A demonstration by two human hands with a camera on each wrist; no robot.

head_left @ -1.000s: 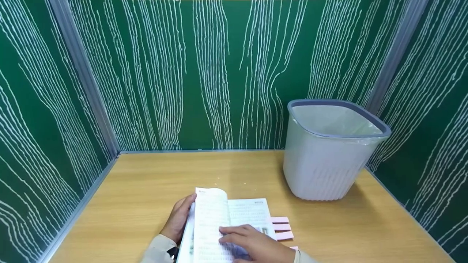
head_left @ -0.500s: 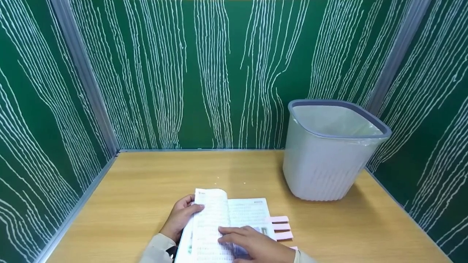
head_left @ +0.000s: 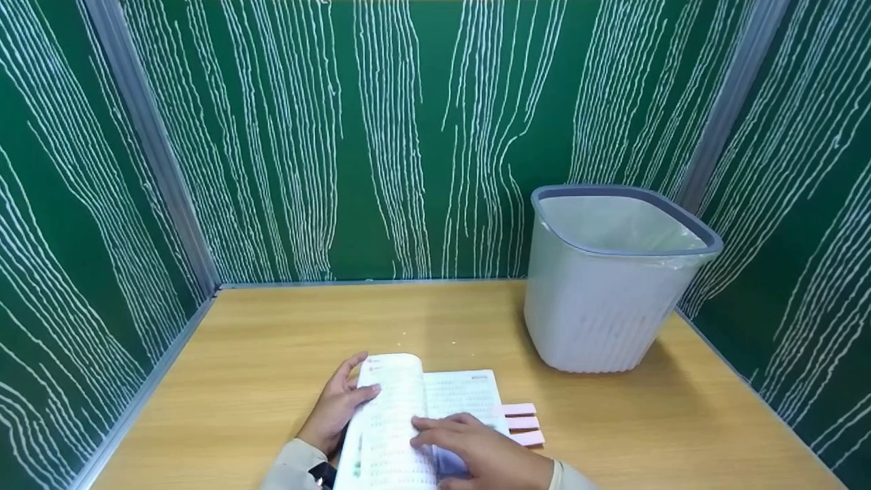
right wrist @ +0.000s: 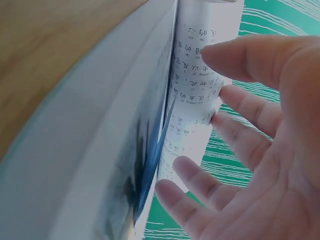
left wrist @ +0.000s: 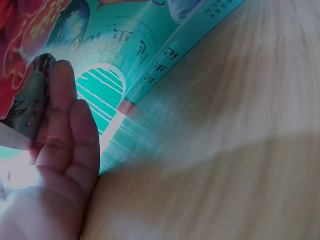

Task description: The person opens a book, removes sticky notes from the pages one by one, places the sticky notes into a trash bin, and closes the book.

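An open book (head_left: 395,408) with printed pages lies low in the middle of the head view, its left pages lifted and curved. My left hand (head_left: 333,405) grips its left side, thumb on the page and fingers behind. In the left wrist view, the fingers of that hand (left wrist: 65,135) lie against the turquoise cover (left wrist: 112,47) with its red picture. My right hand (head_left: 486,449) touches the page beside the spine. Its fingers (right wrist: 245,142) are spread and fairly straight in the right wrist view. Pink tabs (head_left: 522,423) stick out from the right edge.
A pale waste bin (head_left: 605,306) with a grey rim and a clear liner stands at the back right of the wooden table (head_left: 292,327). Green panels (head_left: 381,136) with white wavy lines enclose the table at the back and sides. Small white specks lie beyond the book.
My left thumb has come round from the book's edge onto the page, and the left fingers now reach higher behind it. My right hand has barely shifted on the page.
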